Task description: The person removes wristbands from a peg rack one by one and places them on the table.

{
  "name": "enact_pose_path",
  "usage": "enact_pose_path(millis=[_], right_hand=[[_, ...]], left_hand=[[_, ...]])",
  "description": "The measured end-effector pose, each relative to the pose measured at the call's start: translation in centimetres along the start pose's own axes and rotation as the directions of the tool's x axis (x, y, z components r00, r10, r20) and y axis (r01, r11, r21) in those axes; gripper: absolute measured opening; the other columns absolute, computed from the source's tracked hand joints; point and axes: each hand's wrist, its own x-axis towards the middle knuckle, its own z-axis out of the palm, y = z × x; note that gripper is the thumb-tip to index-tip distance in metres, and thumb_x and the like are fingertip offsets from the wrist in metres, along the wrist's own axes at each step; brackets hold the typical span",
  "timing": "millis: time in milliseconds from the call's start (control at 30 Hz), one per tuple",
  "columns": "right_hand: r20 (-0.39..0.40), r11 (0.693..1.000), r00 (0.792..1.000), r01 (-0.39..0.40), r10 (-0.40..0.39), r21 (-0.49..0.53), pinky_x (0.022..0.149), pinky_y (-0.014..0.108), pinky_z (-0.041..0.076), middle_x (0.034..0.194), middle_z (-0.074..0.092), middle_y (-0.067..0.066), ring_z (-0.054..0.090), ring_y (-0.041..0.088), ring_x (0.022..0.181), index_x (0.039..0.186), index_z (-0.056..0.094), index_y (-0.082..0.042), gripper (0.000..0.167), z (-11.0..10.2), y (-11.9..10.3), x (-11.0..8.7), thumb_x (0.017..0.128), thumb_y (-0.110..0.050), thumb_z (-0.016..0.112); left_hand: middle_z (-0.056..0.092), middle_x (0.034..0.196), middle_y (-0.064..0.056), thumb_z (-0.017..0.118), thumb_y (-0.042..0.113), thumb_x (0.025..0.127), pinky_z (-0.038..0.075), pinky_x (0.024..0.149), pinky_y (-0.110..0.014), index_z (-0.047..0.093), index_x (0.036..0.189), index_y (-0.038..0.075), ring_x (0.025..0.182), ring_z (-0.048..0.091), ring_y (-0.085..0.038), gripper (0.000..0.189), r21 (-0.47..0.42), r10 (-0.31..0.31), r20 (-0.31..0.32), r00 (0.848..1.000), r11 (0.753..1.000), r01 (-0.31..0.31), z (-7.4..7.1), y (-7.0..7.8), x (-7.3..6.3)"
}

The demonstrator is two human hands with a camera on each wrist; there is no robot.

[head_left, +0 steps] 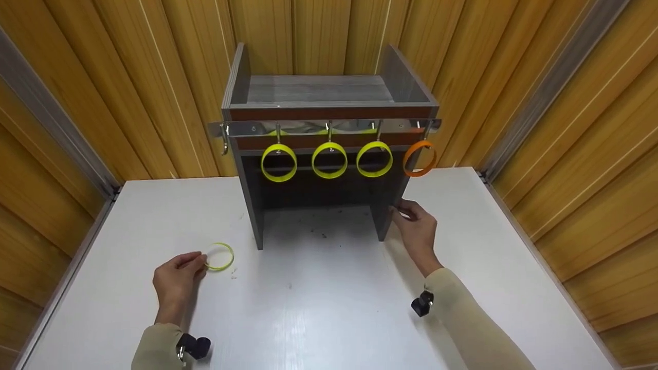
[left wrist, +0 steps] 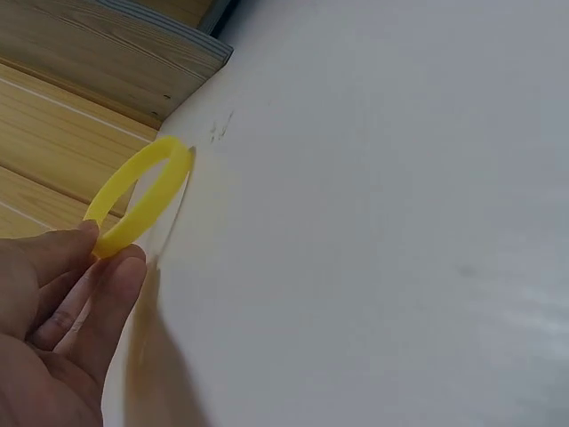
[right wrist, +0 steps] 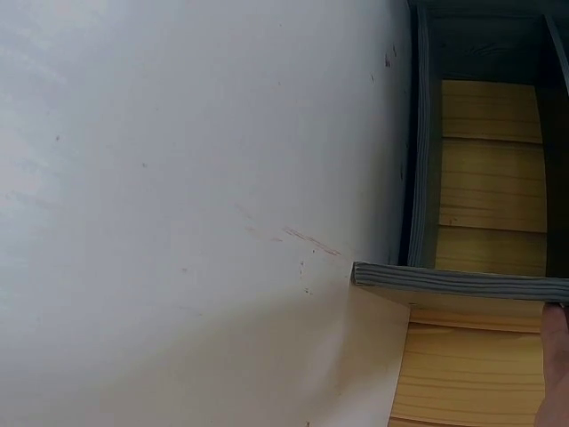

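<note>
My left hand pinches a thin yellow-green ring by its near side, low over the white table. In the left wrist view the ring tilts up from between thumb and fingers. On the other side, my right hand grips the front edge of the grey shelf's right side panel, with its fingers along the outer face. Only part of that hand shows in the right wrist view, beside the panel. Three yellow-green rings and an orange ring hang from hooks on the shelf.
A metal rail runs across the shelf front; its leftmost hook holds no ring. The shelf stands toward the back of the white table. Wood-patterned walls enclose the back and both sides. Small dark specks lie under the shelf.
</note>
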Motion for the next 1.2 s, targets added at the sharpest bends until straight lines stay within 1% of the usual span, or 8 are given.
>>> enact_pose_path(millis=[233,467,667,767,833,1000,1100,1200], right_hand=[[-0.005,0.999,1.000,0.030,-0.030,0.044,0.083,0.022,0.062,0.108,0.077,0.015,0.074,0.009,0.095,0.109,0.079,0.002,0.016,-0.4,0.2,0.1,0.092,0.000,0.082],[0.000,0.999,1.000,0.031,-0.031,0.016,0.084,0.021,0.062,0.107,0.077,0.014,0.073,0.008,0.095,0.109,0.079,0.001,0.017,-0.4,0.2,0.0,0.093,-0.001,0.081],[-0.009,1.000,1.000,-0.027,0.028,0.013,0.081,0.017,0.061,0.109,0.076,0.021,0.074,0.016,0.096,0.111,0.077,0.006,0.017,-0.3,-2.6,-0.8,0.094,0.002,0.078],[-0.008,1.000,1.000,-0.021,0.021,0.012,0.081,0.017,0.061,0.109,0.076,0.022,0.073,0.012,0.094,0.111,0.076,0.008,0.017,-0.3,-3.5,-1.0,0.094,0.004,0.077],[-0.006,1.000,1.000,-0.013,0.013,0.011,0.082,0.017,0.061,0.110,0.076,0.023,0.072,0.010,0.094,0.111,0.076,0.008,0.017,-0.3,-3.5,-1.0,0.094,0.004,0.077],[-0.005,1.000,1.000,-0.016,0.016,0.005,0.083,0.017,0.060,0.110,0.076,0.022,0.071,0.005,0.095,0.111,0.076,0.008,0.017,-0.2,-3.5,-1.0,0.095,0.004,0.077],[-0.008,1.000,1.000,-0.018,0.018,-0.002,0.084,0.016,0.060,0.110,0.076,0.021,0.071,0.006,0.096,0.111,0.076,0.008,0.017,-0.2,-3.6,-1.1,0.095,0.004,0.077],[-0.014,1.000,1.000,-0.016,0.016,-0.008,0.082,0.015,0.059,0.108,0.076,0.021,0.073,0.015,0.098,0.110,0.076,0.007,0.017,-0.3,-3.6,-1.1,0.094,0.004,0.078]], left_hand=[[0.077,0.104,-0.014,0.077,0.005,0.098,0.064,0.075,-0.022,0.072,0.122,-0.009,0.080,0.075,-0.009,0.028,0.007,-0.002,0.009,1.000,1.000,0.001,0.3,0.0,0.1],[0.073,0.117,-0.021,0.077,0.007,0.099,0.063,0.077,-0.021,0.073,0.123,-0.008,0.083,0.074,-0.007,0.029,0.026,-0.001,0.030,1.000,1.000,0.000,1.1,-0.2,0.1],[0.074,0.114,-0.020,0.077,0.007,0.099,0.064,0.077,-0.021,0.073,0.123,-0.009,0.082,0.074,-0.007,0.029,0.008,-0.003,0.070,0.998,1.000,0.002,2.1,-0.1,0.1],[0.074,0.115,-0.020,0.077,0.007,0.099,0.063,0.076,-0.021,0.074,0.121,-0.008,0.084,0.074,-0.009,0.027,0.035,0.026,0.072,0.997,0.999,-0.028,2.5,0.0,0.2],[0.075,0.115,-0.020,0.078,0.010,0.099,0.062,0.076,-0.019,0.076,0.118,-0.006,0.088,0.074,-0.011,0.025,0.089,0.059,0.063,0.996,0.994,-0.064,2.5,0.0,0.1],[0.078,0.107,-0.013,0.080,0.019,0.098,0.053,0.072,-0.012,0.080,0.113,0.001,0.097,0.070,-0.020,0.024,0.240,0.135,0.031,0.990,0.961,-0.138,2.4,0.3,-0.2],[0.078,0.100,-0.010,0.080,0.021,0.098,0.053,0.067,-0.014,0.080,0.114,0.002,0.091,0.070,-0.022,0.025,0.251,0.157,0.023,0.987,0.955,-0.157,2.4,0.8,-0.4],[0.077,0.100,-0.010,0.080,0.024,0.098,0.057,0.067,-0.016,0.079,0.116,0.001,0.087,0.074,-0.020,0.029,0.202,0.169,0.030,0.985,0.964,-0.172,2.5,1.7,-0.8]])
